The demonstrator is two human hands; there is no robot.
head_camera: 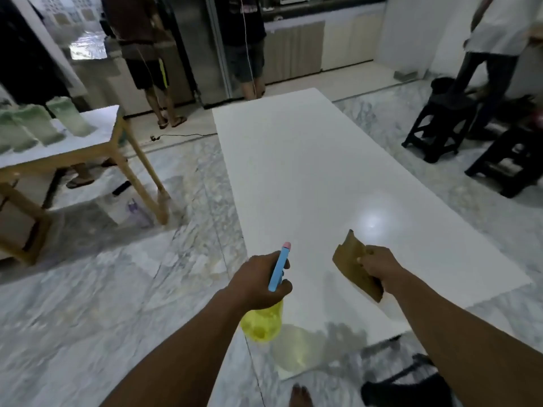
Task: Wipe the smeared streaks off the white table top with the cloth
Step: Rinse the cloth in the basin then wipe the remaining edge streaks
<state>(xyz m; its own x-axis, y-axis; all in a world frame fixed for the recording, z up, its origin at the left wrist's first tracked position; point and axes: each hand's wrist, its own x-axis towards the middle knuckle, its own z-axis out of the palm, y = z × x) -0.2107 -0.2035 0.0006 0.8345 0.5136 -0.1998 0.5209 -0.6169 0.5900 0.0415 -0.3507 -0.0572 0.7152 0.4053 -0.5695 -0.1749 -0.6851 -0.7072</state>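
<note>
Our right hand (379,267) grips the cloth (351,259) above the near edge of the white table top (308,160). The cloth is brown and creased, and it juts left of the fist with one corner pointing up. Our left hand (258,283) holds a yellow spray bottle (261,321) at the near left corner.

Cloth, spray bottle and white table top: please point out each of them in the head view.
cloth (351,261): head view, on the middle of the brown fabric.
spray bottle (262,323): head view, on its yellow tank.
white table top (308,160): head view, on a bare part of the surface.
</note>
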